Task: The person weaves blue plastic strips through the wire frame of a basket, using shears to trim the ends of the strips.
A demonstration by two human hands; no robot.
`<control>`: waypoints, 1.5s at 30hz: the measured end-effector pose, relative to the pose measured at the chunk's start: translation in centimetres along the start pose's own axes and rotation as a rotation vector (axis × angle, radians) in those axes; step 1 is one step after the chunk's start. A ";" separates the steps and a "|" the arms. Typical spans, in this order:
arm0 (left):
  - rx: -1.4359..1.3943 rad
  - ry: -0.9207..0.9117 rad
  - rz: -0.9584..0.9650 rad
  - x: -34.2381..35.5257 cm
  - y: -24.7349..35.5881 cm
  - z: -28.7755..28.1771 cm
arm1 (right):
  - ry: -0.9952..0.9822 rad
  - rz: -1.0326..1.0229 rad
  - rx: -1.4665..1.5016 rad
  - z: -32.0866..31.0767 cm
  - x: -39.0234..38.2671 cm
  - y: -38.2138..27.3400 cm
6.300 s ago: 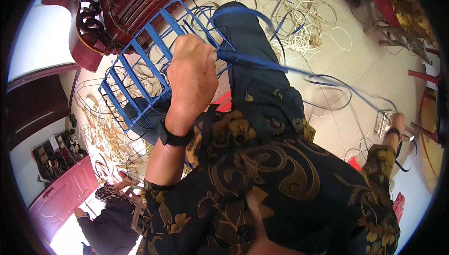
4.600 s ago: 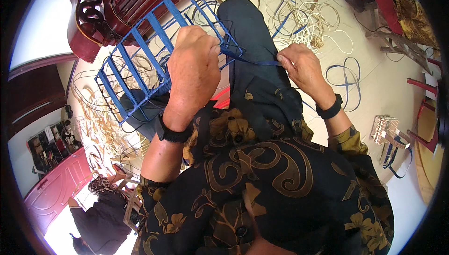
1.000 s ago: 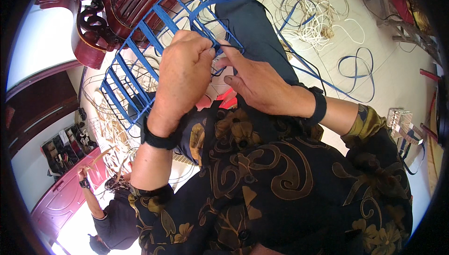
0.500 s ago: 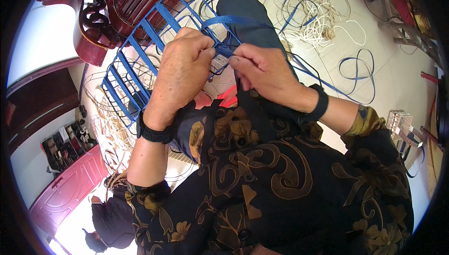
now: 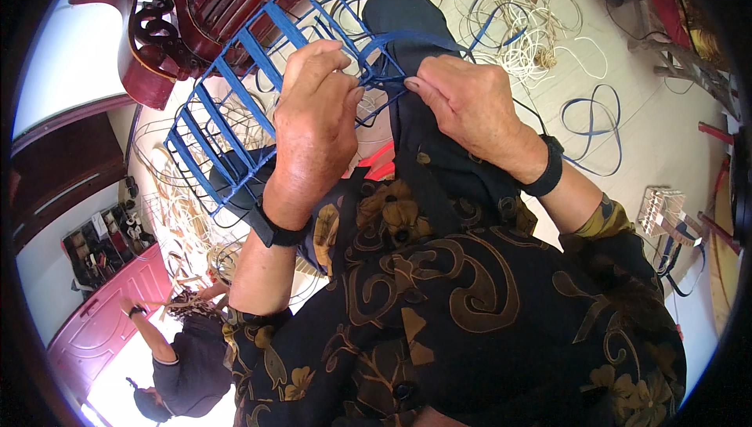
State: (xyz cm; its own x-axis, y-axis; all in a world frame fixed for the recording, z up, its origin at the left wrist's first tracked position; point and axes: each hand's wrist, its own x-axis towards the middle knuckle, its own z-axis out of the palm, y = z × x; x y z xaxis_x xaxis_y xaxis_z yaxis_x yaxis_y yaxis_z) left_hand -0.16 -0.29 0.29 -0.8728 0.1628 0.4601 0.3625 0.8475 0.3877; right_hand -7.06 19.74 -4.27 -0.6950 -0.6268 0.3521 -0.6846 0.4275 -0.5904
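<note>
The blue frame point(image 5: 244, 95) lies over the person's lap, left of the right trouser leg point(image 5: 401, 10). Five wide blue bars span it and its near edge looks wound in blue; thin dark rods at its left end look bare, and the right corner appears unfinished. The right hand point(image 5: 474, 106) pinches there, seemingly on the blue strip point(image 5: 413, 35) that crosses the leg. The left hand point(image 5: 313, 117) curls over the near edge, blocking the view; I cannot tell whether it grasps anything.

Just beyond the frame stands a dark red bench point(image 5: 223, 8), crowding its far side. A co-worker point(image 5: 192, 364) is near left, pale cane point(image 5: 184, 231) heaps left, and tangled cord point(image 5: 539, 39) lies far right.
</note>
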 end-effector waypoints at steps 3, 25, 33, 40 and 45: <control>-0.009 0.045 0.009 0.0 0.0 0.6 | 0.005 0.043 0.041 0.7 -0.4 -0.3; -0.054 0.021 -0.155 0.3 0.9 0.4 | -0.394 0.008 0.760 -8.0 -5.0 2.6; -0.096 -0.021 -0.222 0.3 0.7 0.0 | -0.404 0.194 0.636 -14.1 -9.5 3.9; -0.093 0.034 -0.219 0.2 0.5 0.2 | -0.455 0.620 -0.393 -22.8 -21.1 9.4; -0.138 0.028 -0.269 -0.1 0.5 0.1 | -0.624 1.175 -0.428 -29.2 -34.0 12.4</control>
State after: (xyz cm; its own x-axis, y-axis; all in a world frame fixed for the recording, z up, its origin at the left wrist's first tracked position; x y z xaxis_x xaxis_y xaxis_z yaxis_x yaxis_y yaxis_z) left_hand 0.02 0.19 0.35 -0.9349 -0.0736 0.3472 0.1622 0.7817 0.6023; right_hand 1.67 65.40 -2.34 -0.7685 0.0979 -0.6324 0.1311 0.9914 -0.0058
